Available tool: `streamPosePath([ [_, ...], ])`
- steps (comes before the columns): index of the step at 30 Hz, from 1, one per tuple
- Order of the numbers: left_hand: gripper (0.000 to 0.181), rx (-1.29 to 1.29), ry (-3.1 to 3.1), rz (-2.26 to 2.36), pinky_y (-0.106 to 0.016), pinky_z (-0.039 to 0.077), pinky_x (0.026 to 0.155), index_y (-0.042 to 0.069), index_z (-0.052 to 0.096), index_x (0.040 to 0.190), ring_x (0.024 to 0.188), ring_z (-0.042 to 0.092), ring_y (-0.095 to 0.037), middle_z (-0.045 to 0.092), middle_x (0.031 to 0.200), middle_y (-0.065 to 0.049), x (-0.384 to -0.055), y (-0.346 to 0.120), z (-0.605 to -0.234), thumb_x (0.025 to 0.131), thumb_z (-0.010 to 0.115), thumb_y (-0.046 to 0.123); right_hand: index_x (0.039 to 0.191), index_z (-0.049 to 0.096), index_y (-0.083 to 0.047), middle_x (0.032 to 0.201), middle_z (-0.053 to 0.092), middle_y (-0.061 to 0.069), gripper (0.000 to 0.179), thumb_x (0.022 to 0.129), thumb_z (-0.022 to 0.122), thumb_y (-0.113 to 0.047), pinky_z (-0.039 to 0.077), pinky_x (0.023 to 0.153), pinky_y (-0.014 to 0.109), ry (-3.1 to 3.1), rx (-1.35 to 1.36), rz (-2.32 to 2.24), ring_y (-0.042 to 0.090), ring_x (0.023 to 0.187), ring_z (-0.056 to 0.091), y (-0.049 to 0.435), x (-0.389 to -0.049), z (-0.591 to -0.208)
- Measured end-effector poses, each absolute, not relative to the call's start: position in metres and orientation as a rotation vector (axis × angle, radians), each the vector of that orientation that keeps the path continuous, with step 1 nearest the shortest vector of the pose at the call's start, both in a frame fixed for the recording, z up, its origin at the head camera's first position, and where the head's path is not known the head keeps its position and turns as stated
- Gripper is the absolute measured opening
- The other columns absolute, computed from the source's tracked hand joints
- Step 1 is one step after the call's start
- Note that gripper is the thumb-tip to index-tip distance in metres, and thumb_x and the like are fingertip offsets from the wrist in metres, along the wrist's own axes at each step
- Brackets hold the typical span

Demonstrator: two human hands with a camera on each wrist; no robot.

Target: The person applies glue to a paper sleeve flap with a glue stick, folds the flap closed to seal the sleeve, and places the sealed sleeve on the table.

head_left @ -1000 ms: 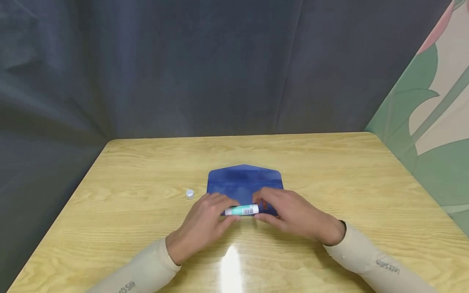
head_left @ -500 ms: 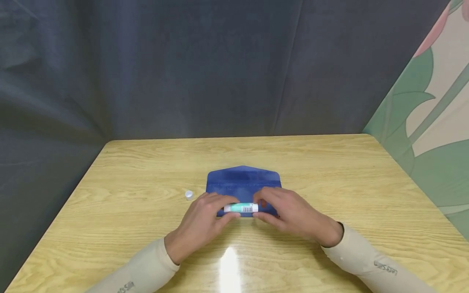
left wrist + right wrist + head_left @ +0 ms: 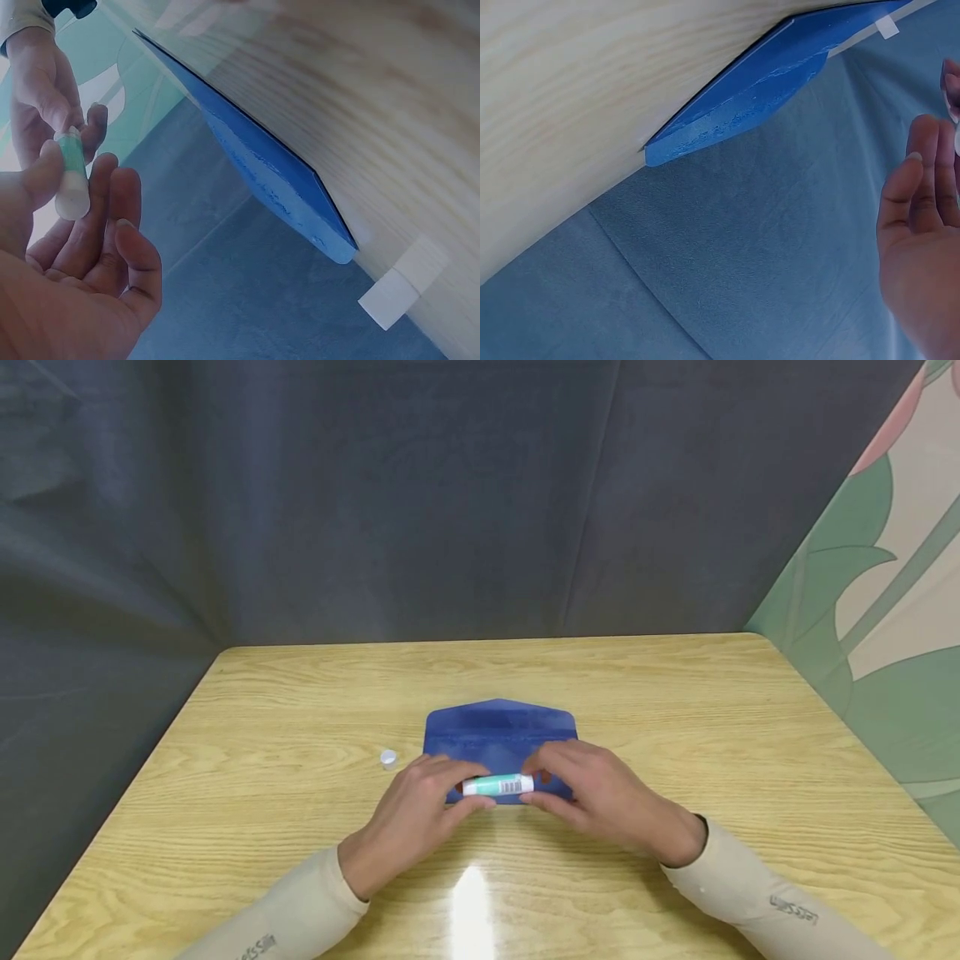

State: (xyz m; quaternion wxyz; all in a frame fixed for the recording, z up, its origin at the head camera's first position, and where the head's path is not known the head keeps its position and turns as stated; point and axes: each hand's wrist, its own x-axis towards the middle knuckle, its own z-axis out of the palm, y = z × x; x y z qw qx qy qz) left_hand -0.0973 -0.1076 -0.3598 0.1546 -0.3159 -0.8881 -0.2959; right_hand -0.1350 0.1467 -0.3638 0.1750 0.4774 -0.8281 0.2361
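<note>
A green and white glue stick (image 3: 498, 785) lies crosswise between my two hands, above the lower part of a blue envelope (image 3: 498, 722). My left hand (image 3: 416, 802) pinches the stick's left end between thumb and fingers, and the left wrist view shows its white end (image 3: 73, 199) pointing toward that palm. At the other end, my right hand (image 3: 600, 789) pinches it with thumb and index finger. The envelope's flap (image 3: 705, 135) is unfolded and points away from me, with a wet-looking, streaked surface. Part of the envelope is hidden under the hands.
A small white cap (image 3: 387, 759) stands on the wooden table (image 3: 300, 710), left of the envelope. Dark cloth (image 3: 420, 502) hangs behind the table and along its left side. A leaf-patterned panel (image 3: 900, 652) borders the right side.
The glue stick has shifted slightly right and tilted a little, its right end now higher. My right fingers have moved slightly right with it. Envelope and cap stay in place.
</note>
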Motion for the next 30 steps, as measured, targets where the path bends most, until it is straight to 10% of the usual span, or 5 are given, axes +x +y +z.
streamPosePath([
  [30,0.021,-0.944,-2.464,-0.781,-0.018,0.040,0.062,0.013,0.076,0.094,0.066,0.058,-0.004,0.074,0.078,0.006,-0.1000,-0.1084,-0.3624,0.079,0.083,0.027,0.100,0.065,-0.015,0.079,0.065,-0.011,0.024,0.099,0.060,-0.038,0.046,0.069,0.024,-2.272,1.359,0.532,0.005,0.069,0.056,0.1440,-0.1368,-0.3709],
])
